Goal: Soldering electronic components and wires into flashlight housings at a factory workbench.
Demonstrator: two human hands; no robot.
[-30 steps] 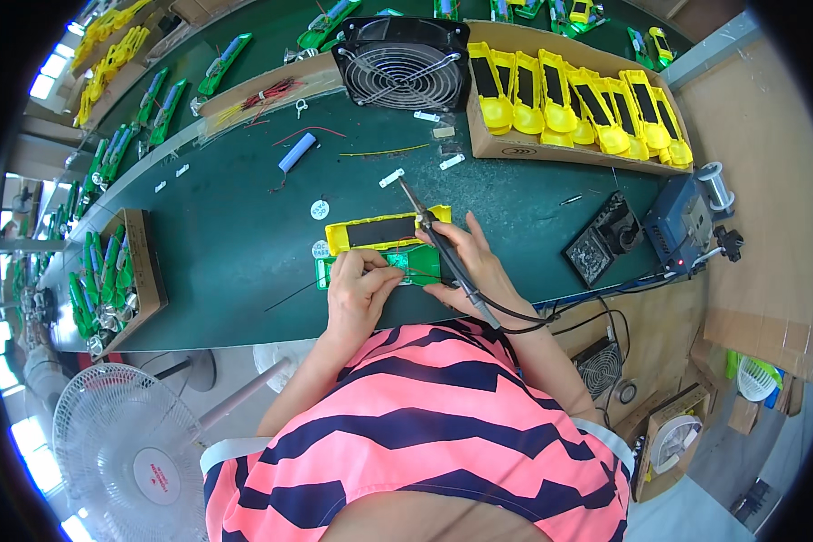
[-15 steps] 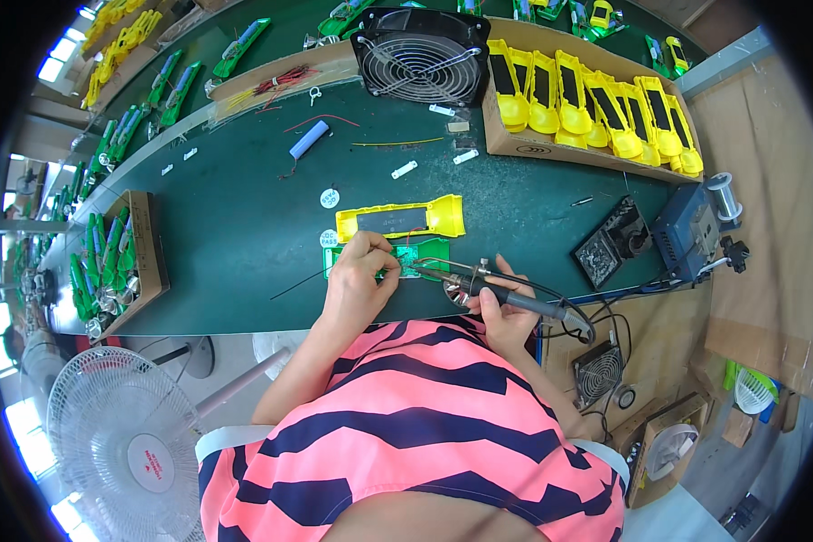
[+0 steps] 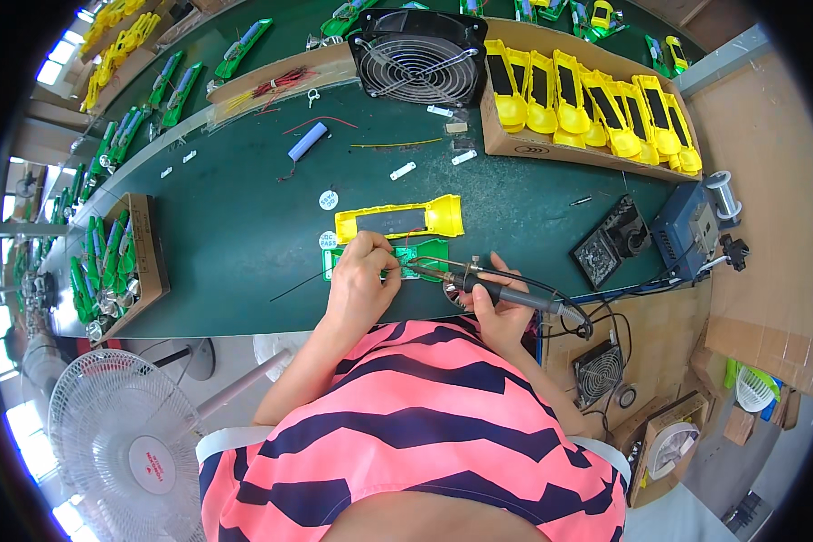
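Note:
My right hand (image 3: 504,312) grips a soldering iron (image 3: 515,296) with a thin metal tube running along it. Its tip touches or hovers close over a small circuit board in a green plastic housing (image 3: 434,252); which of the two I cannot tell. Pinched over the left part of that housing, my left hand (image 3: 363,276) has a thin black wire (image 3: 294,289) sticking out from it to the left; the fingers hide the pinched end. Just beyond the housing lies a yellow casing (image 3: 444,217) with a dark panel, and a thin red wire runs between the two.
A carton (image 3: 551,152) of yellow casings stands at the far right, beside a black fan (image 3: 420,61). Right of my hands are a soldering station (image 3: 680,230), a black iron stand (image 3: 612,239) and a solder spool (image 3: 722,195). A box (image 3: 154,244) holds green assemblies; a blue battery (image 3: 308,142) lies beyond.
The soldering iron and my right hand have shifted slightly to the left and down. My left hand stays at the green housing, almost unmoved.

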